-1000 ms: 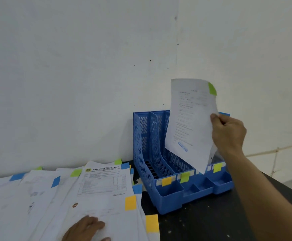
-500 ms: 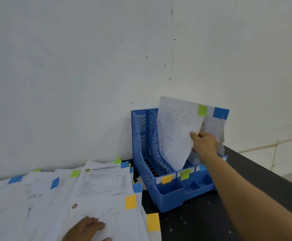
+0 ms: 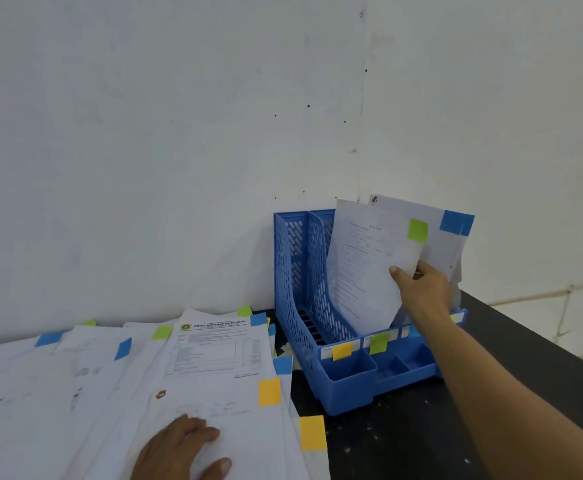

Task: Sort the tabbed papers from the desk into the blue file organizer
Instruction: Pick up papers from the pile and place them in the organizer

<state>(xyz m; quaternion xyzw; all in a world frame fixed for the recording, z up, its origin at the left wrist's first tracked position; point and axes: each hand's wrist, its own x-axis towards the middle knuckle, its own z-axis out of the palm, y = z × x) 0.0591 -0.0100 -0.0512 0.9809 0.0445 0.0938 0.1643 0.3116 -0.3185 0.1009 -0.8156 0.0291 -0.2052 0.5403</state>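
Note:
The blue file organizer stands against the wall at the desk's back. My right hand pinches a white paper with a green tab, which stands tilted in the middle slot, above the green label on the organizer's front. Behind it, in the right slot, stands a paper with a blue tab. My left hand rests flat on the spread of tabbed papers at the lower left. Yellow, green and blue tabs stick out from those sheets.
The dark desk shows bare to the right of the papers and in front of the organizer. Its right edge runs diagonally past the organizer. White walls meet in a corner just behind the organizer.
My right hand has lowered the green-tabbed paper from above the organizer down into the middle slot. My left hand has stayed on the paper pile.

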